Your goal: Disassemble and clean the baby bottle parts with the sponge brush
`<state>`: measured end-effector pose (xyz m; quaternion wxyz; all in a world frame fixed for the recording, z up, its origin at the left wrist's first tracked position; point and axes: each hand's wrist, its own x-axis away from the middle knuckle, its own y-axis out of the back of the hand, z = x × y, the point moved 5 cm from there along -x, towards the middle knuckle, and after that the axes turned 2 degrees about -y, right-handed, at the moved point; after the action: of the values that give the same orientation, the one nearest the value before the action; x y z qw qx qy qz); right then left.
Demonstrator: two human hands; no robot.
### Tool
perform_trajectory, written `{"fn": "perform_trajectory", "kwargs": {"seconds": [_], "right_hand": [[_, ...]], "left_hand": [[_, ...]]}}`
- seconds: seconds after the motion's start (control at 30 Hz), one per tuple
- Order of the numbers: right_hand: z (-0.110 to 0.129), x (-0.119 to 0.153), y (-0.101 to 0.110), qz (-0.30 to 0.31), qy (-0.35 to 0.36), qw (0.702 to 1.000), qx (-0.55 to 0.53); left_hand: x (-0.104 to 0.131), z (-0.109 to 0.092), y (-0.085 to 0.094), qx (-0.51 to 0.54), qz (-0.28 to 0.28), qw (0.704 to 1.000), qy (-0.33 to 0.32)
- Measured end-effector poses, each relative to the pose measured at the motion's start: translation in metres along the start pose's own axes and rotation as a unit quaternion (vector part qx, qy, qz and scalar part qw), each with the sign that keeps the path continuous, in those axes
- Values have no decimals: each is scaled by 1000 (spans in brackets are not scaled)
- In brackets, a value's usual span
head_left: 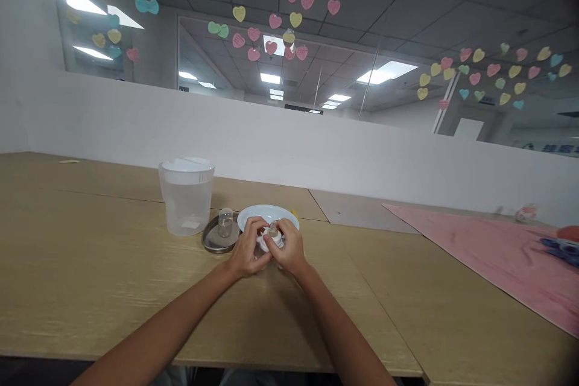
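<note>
Both hands meet over the table around what looks like a baby bottle (274,242), with a white collar and a translucent teat on top. Wrapped round its left side are the fingers of my left hand (248,251). My right hand (292,247) grips the collar and teat from the right, thumb across the front. Most of the bottle's lower part is hidden by the hands. Just behind them lies a white plate (253,212). To the left, a clear domed cap (225,224) stands in a round metal tray (219,249).
A translucent plastic pitcher (187,202) with a white lid stands left of the tray. Pink cloth (488,253) covers the table's right side, with a blue item (561,248) on it. A white wall (280,145) bounds the back, below glass with heart-shaped notes.
</note>
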<state>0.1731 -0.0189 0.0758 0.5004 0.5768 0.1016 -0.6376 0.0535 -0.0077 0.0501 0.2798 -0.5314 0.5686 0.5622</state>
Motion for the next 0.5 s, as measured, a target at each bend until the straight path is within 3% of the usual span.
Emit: {"fn": "perform_trajectory", "kwargs": {"seconds": [0.07,0.17,0.23,0.43,0.5], "right_hand": [[1,0,1,3,2,1000,7],[1,0,1,8,7,1000,21],[2,1,0,10,12,1000,27],[2,2,-1,4,17,999,32],[1,2,-1,4,14,999,32]], "left_hand": [[0,10,10,4,-25,1000,-3],[-1,38,34,-62,-138,983,108],[-1,58,48,-149,-158,958,188],[10,102,54,-347,77,887,296],[15,107,51,-362,118,870,312]]}}
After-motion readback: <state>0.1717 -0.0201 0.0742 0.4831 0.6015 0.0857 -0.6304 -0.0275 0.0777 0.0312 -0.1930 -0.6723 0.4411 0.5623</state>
